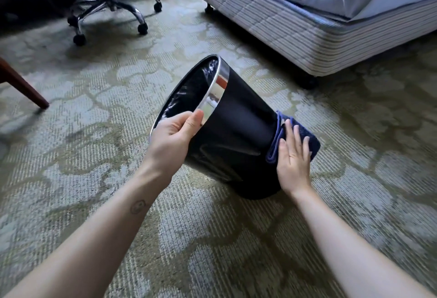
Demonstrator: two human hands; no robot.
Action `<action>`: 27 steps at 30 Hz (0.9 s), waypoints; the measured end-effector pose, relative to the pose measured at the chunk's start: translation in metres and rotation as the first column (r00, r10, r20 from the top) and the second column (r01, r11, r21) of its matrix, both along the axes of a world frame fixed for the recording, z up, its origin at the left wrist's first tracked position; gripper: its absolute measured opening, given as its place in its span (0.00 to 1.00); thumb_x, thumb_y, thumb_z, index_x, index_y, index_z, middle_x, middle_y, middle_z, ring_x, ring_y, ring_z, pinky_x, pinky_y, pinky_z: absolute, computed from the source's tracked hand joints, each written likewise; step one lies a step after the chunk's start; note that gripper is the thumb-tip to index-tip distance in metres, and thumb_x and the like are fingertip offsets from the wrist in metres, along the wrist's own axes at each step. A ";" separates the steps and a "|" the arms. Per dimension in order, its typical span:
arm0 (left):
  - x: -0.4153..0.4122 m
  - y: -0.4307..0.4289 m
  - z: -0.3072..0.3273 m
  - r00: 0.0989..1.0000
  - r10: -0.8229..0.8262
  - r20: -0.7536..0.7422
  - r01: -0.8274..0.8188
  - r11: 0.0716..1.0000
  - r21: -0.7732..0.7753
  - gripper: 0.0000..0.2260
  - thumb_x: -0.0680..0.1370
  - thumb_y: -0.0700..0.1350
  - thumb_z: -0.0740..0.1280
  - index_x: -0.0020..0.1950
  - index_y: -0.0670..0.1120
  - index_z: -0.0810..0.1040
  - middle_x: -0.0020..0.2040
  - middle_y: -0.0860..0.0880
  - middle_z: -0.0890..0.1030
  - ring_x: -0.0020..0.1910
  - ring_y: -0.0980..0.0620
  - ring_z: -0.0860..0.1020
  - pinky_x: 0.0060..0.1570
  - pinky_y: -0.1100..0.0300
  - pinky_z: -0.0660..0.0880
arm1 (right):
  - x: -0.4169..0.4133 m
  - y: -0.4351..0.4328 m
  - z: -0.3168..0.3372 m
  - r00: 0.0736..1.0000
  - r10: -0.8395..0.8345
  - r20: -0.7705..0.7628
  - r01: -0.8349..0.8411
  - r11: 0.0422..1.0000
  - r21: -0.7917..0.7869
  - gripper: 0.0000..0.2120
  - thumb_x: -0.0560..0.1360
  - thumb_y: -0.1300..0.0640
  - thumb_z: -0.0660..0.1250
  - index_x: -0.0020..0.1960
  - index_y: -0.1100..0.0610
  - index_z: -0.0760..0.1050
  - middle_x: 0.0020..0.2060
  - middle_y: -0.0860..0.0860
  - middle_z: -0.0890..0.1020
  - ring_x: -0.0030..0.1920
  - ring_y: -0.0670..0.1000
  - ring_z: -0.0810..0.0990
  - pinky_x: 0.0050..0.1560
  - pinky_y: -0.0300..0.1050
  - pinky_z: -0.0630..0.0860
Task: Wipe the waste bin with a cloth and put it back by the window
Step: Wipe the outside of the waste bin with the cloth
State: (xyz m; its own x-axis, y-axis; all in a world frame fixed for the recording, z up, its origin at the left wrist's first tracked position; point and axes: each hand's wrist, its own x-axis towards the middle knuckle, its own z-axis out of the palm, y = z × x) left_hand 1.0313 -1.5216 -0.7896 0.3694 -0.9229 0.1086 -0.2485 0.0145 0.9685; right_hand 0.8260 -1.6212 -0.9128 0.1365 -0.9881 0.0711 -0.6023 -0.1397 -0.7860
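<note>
- Closest in: two bare forearms reach out over the patterned carpet, one to each end of the bin.
- The left hand has its fingers clamped on the chrome rim of the black waste bin, thumb on the outside and the rest hooked inside, where a shiny bin liner shows.
- The bin is tipped well over, mouth pointing up and left, with its base end low at the carpet. Can't tell whether it's actually resting there or being carried.
- The right hand is spread flat, fingers extended and not gripping, pressing a folded dark blue cloth onto the base end of the bin.
- So my read: we're mid-wipe, working on the bottom part of the outside. The put-back step hasn't started.
- Next move probably needs the left hand to turn the bin by the rim so the cloth reaches the sides it hasn't covered, with the flat palm keeping pressure so the cloth doesn't slide off the slick surface.
- Further back: a wooden chair leg on the left, a bed base on the right, and an office chair with a chrome base at the far left. No window in view, so can't say which way it goes back.
</note>
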 end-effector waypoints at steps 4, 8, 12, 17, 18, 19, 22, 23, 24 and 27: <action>-0.004 0.007 0.008 1.000 -0.004 0.024 0.003 0.999 0.045 0.28 0.75 0.63 0.63 0.44 0.37 0.80 0.45 0.27 0.78 0.41 0.32 0.79 0.51 0.33 0.74 | -0.007 -0.005 -0.009 0.999 0.040 -0.008 -0.040 0.999 0.006 0.30 0.74 0.36 0.36 0.75 0.37 0.49 0.78 0.42 0.54 0.78 0.49 0.47 0.77 0.50 0.41; 0.002 0.007 0.012 1.000 -0.011 0.022 0.010 0.999 0.038 0.21 0.79 0.56 0.64 0.43 0.36 0.78 0.37 0.34 0.77 0.37 0.47 0.74 0.40 0.48 0.76 | 0.004 -0.020 -0.006 0.996 0.064 -0.060 -0.063 0.998 0.017 0.31 0.72 0.36 0.34 0.75 0.35 0.48 0.78 0.42 0.54 0.78 0.49 0.48 0.77 0.52 0.43; 0.037 0.015 0.017 0.977 -0.163 0.141 0.139 0.976 0.164 0.10 0.82 0.46 0.61 0.55 0.42 0.78 0.47 0.40 0.82 0.44 0.51 0.80 0.48 0.56 0.75 | 0.011 -0.031 -0.001 0.992 0.078 -0.103 -0.075 0.997 0.028 0.34 0.71 0.35 0.33 0.76 0.37 0.47 0.78 0.42 0.54 0.78 0.49 0.48 0.77 0.53 0.44; 0.042 0.020 0.009 0.959 -0.251 0.133 0.216 0.948 0.232 0.13 0.82 0.46 0.55 0.56 0.50 0.79 0.51 0.61 0.84 0.53 0.65 0.80 0.51 0.74 0.72 | 0.018 -0.033 0.011 0.998 0.038 -0.049 -0.035 0.997 0.062 0.32 0.73 0.35 0.36 0.76 0.37 0.51 0.77 0.40 0.56 0.78 0.47 0.50 0.77 0.52 0.44; 0.039 0.019 0.008 0.964 -0.236 0.119 0.208 0.955 0.210 0.12 0.82 0.46 0.56 0.56 0.52 0.79 0.51 0.63 0.84 0.54 0.67 0.79 0.52 0.75 0.71 | 0.021 -0.028 0.018 1.000 0.016 -0.026 -0.014 0.996 0.083 0.28 0.76 0.38 0.40 0.76 0.38 0.53 0.77 0.40 0.56 0.78 0.48 0.50 0.77 0.52 0.44; 0.035 0.016 0.007 0.966 -0.232 0.117 0.208 0.959 0.191 0.12 0.82 0.47 0.56 0.56 0.53 0.79 0.51 0.63 0.84 0.55 0.67 0.79 0.53 0.74 0.71 | 0.025 -0.023 0.026 1.000 -0.005 0.001 0.005 0.996 0.094 0.24 0.80 0.42 0.43 0.76 0.39 0.53 0.77 0.41 0.55 0.78 0.48 0.50 0.77 0.51 0.43; 0.028 0.006 0.007 0.962 -0.237 0.132 0.214 0.962 0.169 0.13 0.83 0.48 0.56 0.56 0.51 0.80 0.54 0.57 0.84 0.58 0.61 0.79 0.62 0.65 0.73 | 0.048 -0.002 0.062 0.996 0.041 0.080 -0.043 0.999 0.017 0.23 0.82 0.48 0.46 0.77 0.41 0.51 0.78 0.44 0.52 0.78 0.49 0.48 0.75 0.52 0.42; 0.026 0.002 0.008 0.961 -0.241 0.137 0.218 0.962 0.164 0.14 0.83 0.49 0.56 0.56 0.48 0.81 0.54 0.54 0.84 0.58 0.58 0.79 0.63 0.60 0.73 | 0.060 0.005 0.076 0.991 0.087 0.098 -0.083 0.996 -0.042 0.25 0.80 0.46 0.46 0.77 0.41 0.50 0.78 0.43 0.51 0.78 0.49 0.46 0.75 0.52 0.41; 0.025 -0.001 0.009 0.958 -0.248 0.141 0.225 0.961 0.162 0.15 0.83 0.51 0.57 0.55 0.46 0.81 0.53 0.53 0.84 0.56 0.57 0.80 0.63 0.57 0.73 | 0.072 0.011 0.089 0.984 0.135 0.116 -0.123 0.987 -0.105 0.27 0.78 0.45 0.45 0.77 0.41 0.49 0.78 0.43 0.49 0.78 0.49 0.45 0.74 0.52 0.40; 0.020 -0.006 0.011 0.946 -0.277 0.170 0.253 0.956 0.151 0.20 0.80 0.53 0.57 0.54 0.38 0.79 0.51 0.43 0.83 0.52 0.53 0.77 0.62 0.49 0.72 | 0.098 0.025 0.113 0.967 0.228 0.117 -0.190 0.944 -0.271 0.28 0.78 0.45 0.47 0.77 0.41 0.47 0.78 0.42 0.47 0.78 0.47 0.43 0.74 0.50 0.37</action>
